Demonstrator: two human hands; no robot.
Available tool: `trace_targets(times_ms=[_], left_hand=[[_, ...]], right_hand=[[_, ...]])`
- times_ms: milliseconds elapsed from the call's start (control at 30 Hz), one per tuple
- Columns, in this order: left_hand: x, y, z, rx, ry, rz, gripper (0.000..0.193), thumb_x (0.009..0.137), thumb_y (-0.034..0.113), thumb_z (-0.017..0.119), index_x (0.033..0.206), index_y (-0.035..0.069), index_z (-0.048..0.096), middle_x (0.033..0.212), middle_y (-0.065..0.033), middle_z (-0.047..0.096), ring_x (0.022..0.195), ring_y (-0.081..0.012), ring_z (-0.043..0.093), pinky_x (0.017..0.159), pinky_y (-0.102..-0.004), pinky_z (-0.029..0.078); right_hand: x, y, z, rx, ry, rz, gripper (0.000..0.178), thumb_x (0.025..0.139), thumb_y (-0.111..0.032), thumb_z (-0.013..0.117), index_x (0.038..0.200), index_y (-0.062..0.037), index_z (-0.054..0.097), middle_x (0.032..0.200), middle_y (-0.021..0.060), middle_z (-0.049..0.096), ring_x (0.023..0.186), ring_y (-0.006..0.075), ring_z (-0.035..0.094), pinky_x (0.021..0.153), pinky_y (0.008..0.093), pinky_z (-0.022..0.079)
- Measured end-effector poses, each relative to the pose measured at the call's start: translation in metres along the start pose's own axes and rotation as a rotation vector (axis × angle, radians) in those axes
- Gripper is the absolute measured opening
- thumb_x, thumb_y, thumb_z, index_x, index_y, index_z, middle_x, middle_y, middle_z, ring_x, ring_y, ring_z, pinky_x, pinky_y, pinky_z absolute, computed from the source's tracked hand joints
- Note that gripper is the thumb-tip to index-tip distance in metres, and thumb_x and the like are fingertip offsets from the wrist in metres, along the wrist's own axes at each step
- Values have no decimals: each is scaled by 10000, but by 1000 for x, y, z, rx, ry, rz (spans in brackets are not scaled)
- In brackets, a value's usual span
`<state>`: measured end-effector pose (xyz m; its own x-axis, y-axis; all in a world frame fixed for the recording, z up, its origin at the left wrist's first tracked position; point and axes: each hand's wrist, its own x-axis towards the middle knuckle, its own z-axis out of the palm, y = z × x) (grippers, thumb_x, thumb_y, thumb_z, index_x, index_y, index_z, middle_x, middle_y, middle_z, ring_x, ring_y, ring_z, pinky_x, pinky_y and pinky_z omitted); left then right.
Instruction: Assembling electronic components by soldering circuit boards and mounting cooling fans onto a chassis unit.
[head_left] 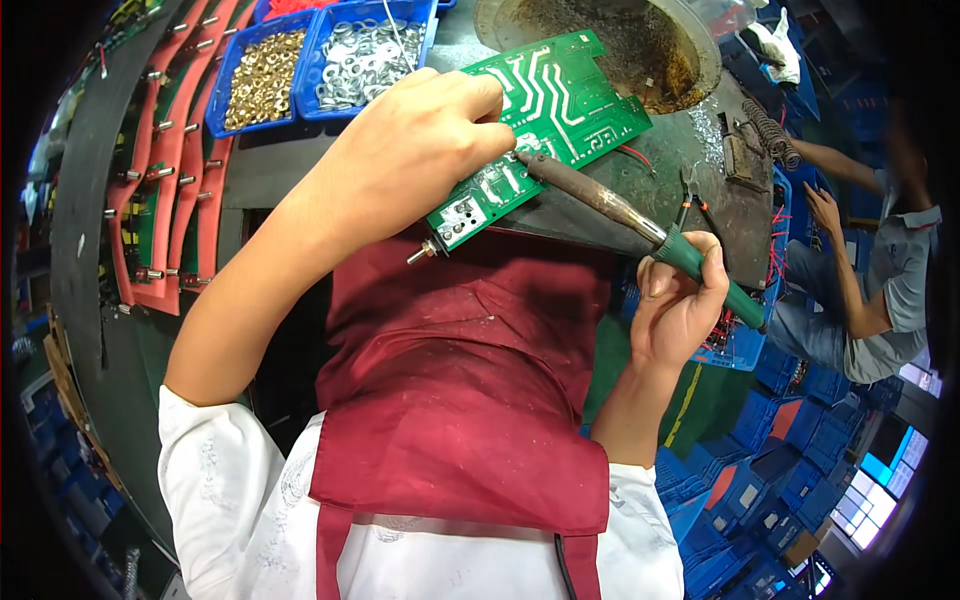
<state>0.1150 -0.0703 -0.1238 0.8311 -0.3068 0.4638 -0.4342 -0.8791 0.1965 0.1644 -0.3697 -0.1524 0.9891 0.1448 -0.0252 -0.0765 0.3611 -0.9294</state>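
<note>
My right hand grips the green handle of a soldering iron, its tip pointing up left onto a green circuit board. My left hand is closed over the board's left part, its fingertips close to the iron's tip. A thin solder wire runs down behind my left hand, where the pinch on it is hidden. The board lies tilted near the bench's front edge, with silvery tracks facing up. A threaded bolt with a nut sticks out of its near left corner, and a red wire shows at its right.
Blue bins hold brass nuts and silvery washers. Red strips with metal posts stand at left. A stained round pan, orange-handled pliers and a coiled iron holder lie right. Another person sits at far right.
</note>
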Motion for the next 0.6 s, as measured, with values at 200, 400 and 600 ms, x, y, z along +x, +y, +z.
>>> trace_targets(times_ms=[200, 400, 600], left_hand=[[1, 1, -2, 42, -26, 12, 51, 827, 121, 653, 821, 71, 661, 926, -62, 607, 917, -240, 649, 804, -382, 513], [0, 3, -1, 74, -35, 22, 50, 819, 129, 655, 797, 84, 653, 904, -54, 593, 905, -228, 643, 796, -373, 506], [1, 5, -1, 83, -38, 23, 53, 819, 131, 656, 792, 87, 665, 903, -53, 597, 904, -225, 643, 786, -370, 500]], right_hand=[[2, 5, -3, 4, -30, -4, 371, 1122, -352, 430, 1045, -22, 581, 635, 27, 510, 523, 113, 430, 546, 296, 352], [5, 6, -5, 32, -37, 16, 363, 1112, -355, 454, 1055, -22, 587, 619, 27, 502, 513, 118, 425, 541, 300, 354], [6, 8, -11, 36, -99, 6, 339, 1106, -338, 450, 1067, -29, 585, 621, 38, 509, 523, 131, 437, 538, 304, 346]])
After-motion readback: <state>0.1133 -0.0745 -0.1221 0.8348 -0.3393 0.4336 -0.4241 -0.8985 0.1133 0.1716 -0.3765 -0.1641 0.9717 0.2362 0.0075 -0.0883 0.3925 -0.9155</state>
